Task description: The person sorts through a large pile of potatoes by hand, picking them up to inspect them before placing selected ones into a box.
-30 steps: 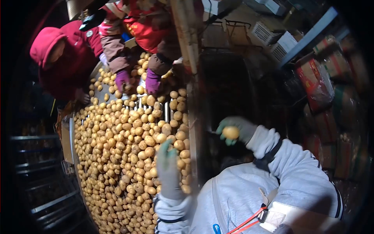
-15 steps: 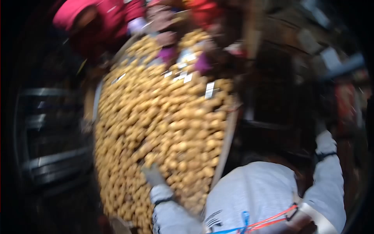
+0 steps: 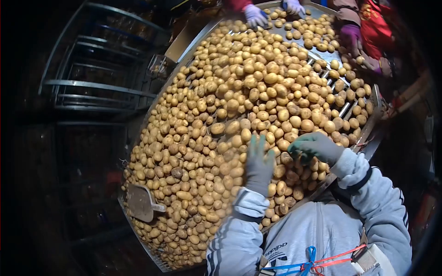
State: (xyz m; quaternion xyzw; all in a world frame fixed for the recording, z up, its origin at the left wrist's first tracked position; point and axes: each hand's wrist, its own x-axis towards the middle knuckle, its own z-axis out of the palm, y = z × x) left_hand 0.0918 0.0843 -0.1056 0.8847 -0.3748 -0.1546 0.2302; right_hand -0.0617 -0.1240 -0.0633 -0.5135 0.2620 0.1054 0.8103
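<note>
A thick heap of yellow-brown potatoes (image 3: 207,142) covers the metal sorting table in front of me. My left hand (image 3: 260,168), in a grey glove with green fingers, lies over the potatoes with its fingers stretched out and nothing gripped. To its right, my right hand (image 3: 317,147) wears a matching glove and reaches over potatoes near the table's edge. Its fingers are curled inward, and whatever lies within them is hidden.
A metal scoop (image 3: 140,202) rests on the heap at lower left. Across the table, one person's pale gloves (image 3: 256,16) and another's purple glove (image 3: 351,39) are among potatoes. Bare metal rollers (image 3: 345,109) show at right. A metal rack (image 3: 101,87) stands left.
My right hand has come in from far out on the right to the potatoes. My left hand stays over the heap. The view has swung, and the earlier blur is mostly gone.
</note>
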